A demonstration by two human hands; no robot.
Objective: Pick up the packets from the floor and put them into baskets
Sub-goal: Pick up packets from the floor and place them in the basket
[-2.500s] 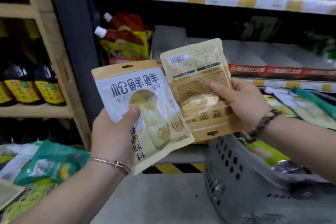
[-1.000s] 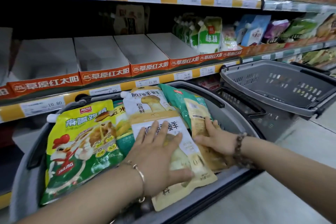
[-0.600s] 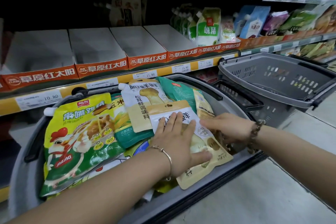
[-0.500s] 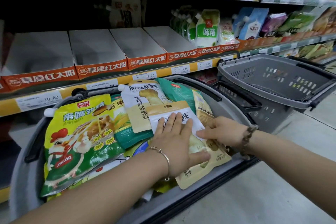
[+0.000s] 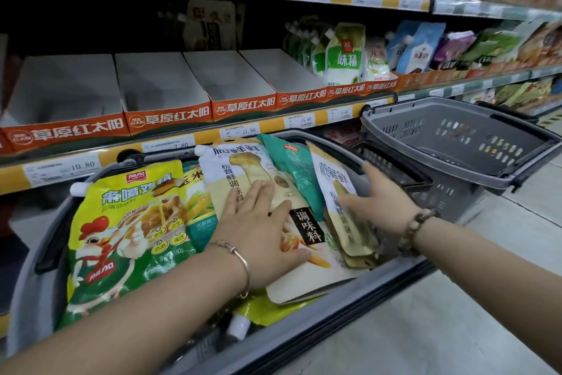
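Looking down through the head camera, I see my left hand spread flat on a mushroom packet in the grey basket. At its three o'clock, my right hand presses a second, tilted packet, fingers seemingly straight, though blurred.

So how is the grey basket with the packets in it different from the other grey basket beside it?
The near grey plastic basket is packed with seasoning packets; the far grey plastic basket looks empty. The left hand and right hand are in the near basket; neither touches the far basket. The far basket's slotted walls show; the near basket's are mostly covered. Both are grey plastic, beside the shelves.
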